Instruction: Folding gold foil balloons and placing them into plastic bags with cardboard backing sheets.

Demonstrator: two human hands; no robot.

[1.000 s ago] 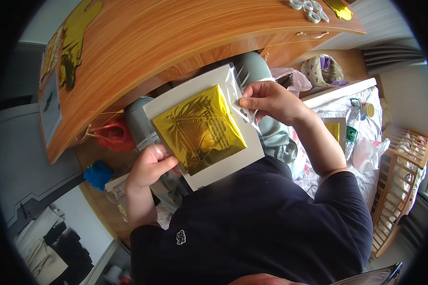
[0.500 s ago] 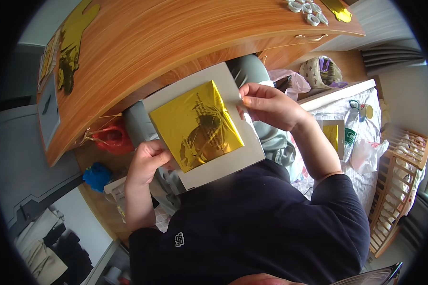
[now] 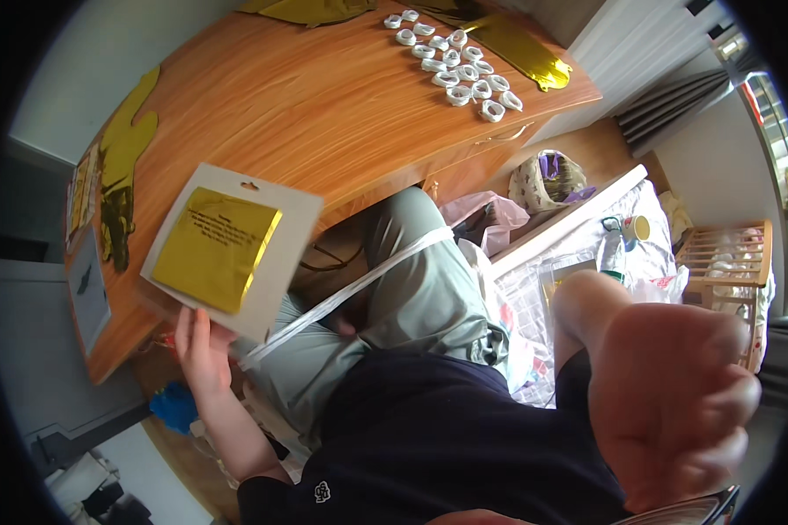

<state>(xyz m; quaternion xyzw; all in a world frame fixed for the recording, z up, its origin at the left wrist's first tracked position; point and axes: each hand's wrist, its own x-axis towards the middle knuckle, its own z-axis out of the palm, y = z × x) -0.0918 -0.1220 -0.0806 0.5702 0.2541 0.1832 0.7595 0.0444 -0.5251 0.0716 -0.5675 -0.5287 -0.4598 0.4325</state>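
My left hand (image 3: 204,354) grips the lower edge of a pale backing card (image 3: 293,223) with a hanging hole at its top. A folded gold foil packet (image 3: 214,249) with small dark print lies on that card. Card and packet are tilted over the near left edge of the desk. Close to the lens, my right hand (image 3: 670,398) is raised beside the glasses (image 3: 687,509), its fingers curled and slightly blurred. The inside of that hand is hidden. Across my thighs runs a narrow whitish strip (image 3: 350,293).
On the wooden desk (image 3: 271,105) lie several small white coils (image 3: 451,58) and flat gold foil pieces (image 3: 534,66). A blue bundle (image 3: 173,407) sits on the floor at left. To the right are a pink bag (image 3: 486,219), a patterned basket (image 3: 547,179) and a wooden crib (image 3: 727,258).
The card with the gold packet has moved left and turned, now held by my left hand alone. My right hand has let go of it and risen close to the lens.
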